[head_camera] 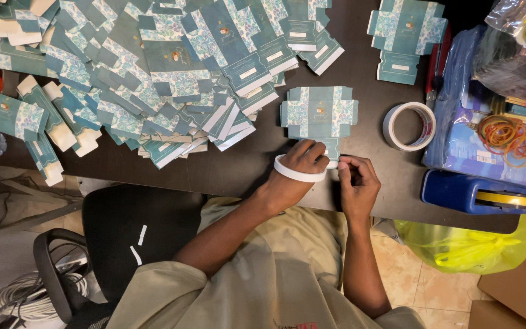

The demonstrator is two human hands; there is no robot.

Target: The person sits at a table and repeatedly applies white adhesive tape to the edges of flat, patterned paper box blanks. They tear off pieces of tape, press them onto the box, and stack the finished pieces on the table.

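Dark table [257, 173], left hand [302, 159] gripping tape roll [296, 175]

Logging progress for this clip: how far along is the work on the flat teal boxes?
Done: cannot tell; no assembled box is visible. In hand: the left hand, a tape roll around it, and the right hand work the bottom flap of one flat box. Left: a large pile of flat boxes covers the table.

Rubber bands [512, 139], blue tape dispenser [482, 195], yellow bag [464, 247], perhaps cables [31, 298] beside black chair [141, 231].
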